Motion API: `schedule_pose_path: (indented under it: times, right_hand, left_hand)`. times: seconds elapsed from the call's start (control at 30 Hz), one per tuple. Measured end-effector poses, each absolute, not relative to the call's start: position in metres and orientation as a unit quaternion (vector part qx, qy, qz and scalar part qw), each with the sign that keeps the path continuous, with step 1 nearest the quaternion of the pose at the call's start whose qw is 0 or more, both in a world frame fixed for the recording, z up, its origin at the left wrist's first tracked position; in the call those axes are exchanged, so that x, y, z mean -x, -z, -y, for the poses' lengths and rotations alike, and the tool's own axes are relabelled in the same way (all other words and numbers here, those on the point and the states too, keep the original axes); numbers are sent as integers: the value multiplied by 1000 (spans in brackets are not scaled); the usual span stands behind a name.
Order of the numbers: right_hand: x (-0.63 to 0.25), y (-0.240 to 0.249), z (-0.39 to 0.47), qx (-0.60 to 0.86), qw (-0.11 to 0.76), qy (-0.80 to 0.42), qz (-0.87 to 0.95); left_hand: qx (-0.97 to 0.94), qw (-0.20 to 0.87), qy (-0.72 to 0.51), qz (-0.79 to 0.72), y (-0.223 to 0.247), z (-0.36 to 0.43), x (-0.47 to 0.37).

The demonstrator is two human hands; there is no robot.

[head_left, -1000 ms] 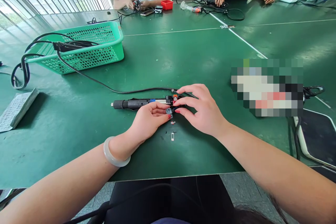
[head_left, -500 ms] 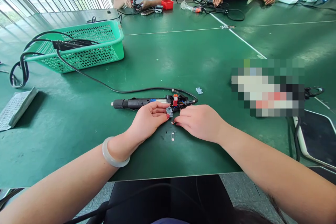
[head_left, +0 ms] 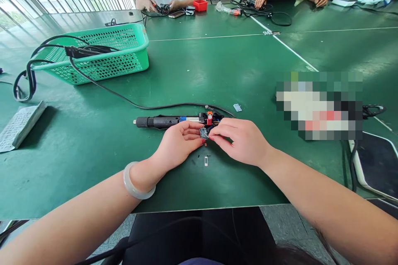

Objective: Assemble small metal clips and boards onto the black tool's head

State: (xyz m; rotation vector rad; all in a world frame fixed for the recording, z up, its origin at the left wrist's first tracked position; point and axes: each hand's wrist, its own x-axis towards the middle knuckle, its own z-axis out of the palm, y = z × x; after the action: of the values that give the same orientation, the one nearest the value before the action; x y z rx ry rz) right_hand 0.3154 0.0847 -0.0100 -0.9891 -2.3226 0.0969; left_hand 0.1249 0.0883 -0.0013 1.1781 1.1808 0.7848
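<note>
Between its thumb and fingers my left hand (head_left: 178, 140) holds a small grey plastic piece (head_left: 203, 133) with cut-outs. My right hand (head_left: 241, 140) is closed in a pinch at that piece's right edge; what its fingertips hold is too small to make out. Just behind both hands lies a black pen-shaped electric tool (head_left: 158, 122), its right end showing a red part (head_left: 209, 118) and bare wiring, partly hidden by my right hand. A small white frame-shaped part (head_left: 206, 161) and tiny dark bits lie in front. Beyond the tool rests a pale grey flat piece (head_left: 237, 107).
A green basket (head_left: 141, 56) with black cables stands at the back left, one cable (head_left: 139, 107) running toward the tool. A paper-covered block (head_left: 21, 126) lies left. At right are a blurred-out object (head_left: 320, 107) and a dark-screened device (head_left: 376, 163). People sit across the table.
My right hand has moved from the table just in front of the grey piece up to its right edge. The left hand still holds the piece. The whole view has shifted slightly.
</note>
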Motion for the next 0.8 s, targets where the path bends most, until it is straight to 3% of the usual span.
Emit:
schedule_pose_path:
  times: [0.47, 0.8]
  right_hand:
    - [-303, 9, -82, 414, 333, 47, 846]
    - [-303, 12, -82, 375, 296, 115, 871]
  left_hand:
    - [-515, 603, -321, -517, 1, -87, -126]
    - [-522, 604, -326, -506, 4, -88, -126]
